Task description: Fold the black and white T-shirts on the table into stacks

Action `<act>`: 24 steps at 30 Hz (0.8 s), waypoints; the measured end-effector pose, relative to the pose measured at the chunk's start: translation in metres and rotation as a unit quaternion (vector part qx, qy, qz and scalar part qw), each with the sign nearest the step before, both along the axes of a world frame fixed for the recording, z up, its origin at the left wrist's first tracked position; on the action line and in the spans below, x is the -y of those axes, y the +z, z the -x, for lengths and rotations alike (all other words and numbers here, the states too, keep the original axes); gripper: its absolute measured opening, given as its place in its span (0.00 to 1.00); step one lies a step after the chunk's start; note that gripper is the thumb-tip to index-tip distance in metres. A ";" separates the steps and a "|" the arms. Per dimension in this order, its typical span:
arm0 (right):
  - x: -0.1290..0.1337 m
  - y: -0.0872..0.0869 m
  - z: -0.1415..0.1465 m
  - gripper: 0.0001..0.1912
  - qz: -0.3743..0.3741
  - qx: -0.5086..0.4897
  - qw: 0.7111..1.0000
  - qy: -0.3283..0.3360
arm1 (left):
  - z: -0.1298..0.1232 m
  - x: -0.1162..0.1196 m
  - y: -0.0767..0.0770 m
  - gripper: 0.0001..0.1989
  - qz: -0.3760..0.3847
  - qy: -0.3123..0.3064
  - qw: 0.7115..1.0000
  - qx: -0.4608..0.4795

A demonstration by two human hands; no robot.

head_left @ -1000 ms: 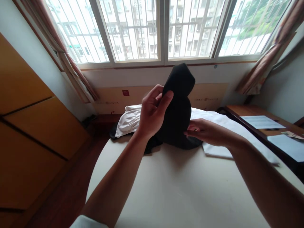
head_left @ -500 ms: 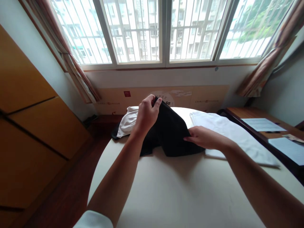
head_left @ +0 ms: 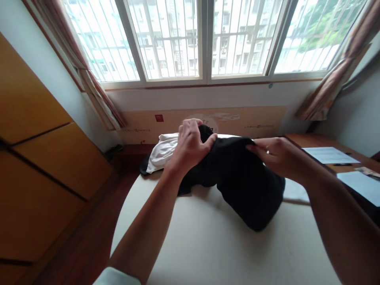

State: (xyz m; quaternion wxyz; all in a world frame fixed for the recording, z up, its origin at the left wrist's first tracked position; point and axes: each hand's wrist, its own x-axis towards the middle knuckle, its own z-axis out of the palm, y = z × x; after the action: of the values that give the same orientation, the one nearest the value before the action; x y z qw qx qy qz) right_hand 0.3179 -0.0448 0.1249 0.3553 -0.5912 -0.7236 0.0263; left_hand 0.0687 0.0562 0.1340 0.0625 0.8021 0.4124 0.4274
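Note:
A black garment, its exact kind unclear, is held partly raised over the pale round table. My left hand is closed on its upper left part, thumb pointing right. At its upper right edge, my right hand pinches the fabric between thumb and fingers. A wide dark flap hangs down from that grip toward the tabletop. Just left of my left hand lies a crumpled white cloth, with black fabric under its left side. Behind the flap and my right arm, a flat white cloth is mostly hidden.
On the right, a wooden desk holds sheets of paper and a dark pen. An orange-brown cabinet stands to the left. Beyond the table are a printed board and a barred window.
My right hand has moved up and to the right, lifting the black garment's edge. Its flap now spreads right and nearer, covering much of the flat white cloth. My left thumb has shifted right.

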 end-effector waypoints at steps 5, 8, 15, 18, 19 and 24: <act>-0.002 -0.002 0.006 0.22 -0.147 -0.022 0.986 -0.070 | -0.002 0.012 0.004 0.17 0.155 -0.280 0.935 -0.151; -0.002 0.001 0.005 0.21 -0.129 -0.012 0.989 -0.070 | -0.005 0.011 0.003 0.15 0.148 -0.261 0.939 -0.169; 0.001 0.003 -0.001 0.17 -0.162 -0.062 0.981 -0.086 | -0.006 0.020 0.010 0.11 -0.071 -0.006 0.997 -0.026; -0.004 -0.002 0.000 0.17 -0.019 -0.072 0.997 0.030 | -0.007 0.014 0.006 0.12 -0.018 0.013 0.999 -0.035; -0.006 -0.004 0.001 0.18 0.047 -0.051 0.995 0.071 | -0.007 0.011 0.005 0.13 0.011 0.012 0.998 -0.054; -0.001 0.004 0.008 0.15 -0.140 -0.143 0.979 -0.037 | -0.009 0.022 0.013 0.12 -0.027 0.025 0.998 0.045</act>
State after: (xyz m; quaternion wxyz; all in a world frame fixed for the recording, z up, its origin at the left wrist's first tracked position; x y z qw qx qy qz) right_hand 0.3095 -0.0440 0.1293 0.5352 -0.5524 -0.6391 -0.0037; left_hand 0.0776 0.0342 0.1470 0.0489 0.7729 0.4171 0.4757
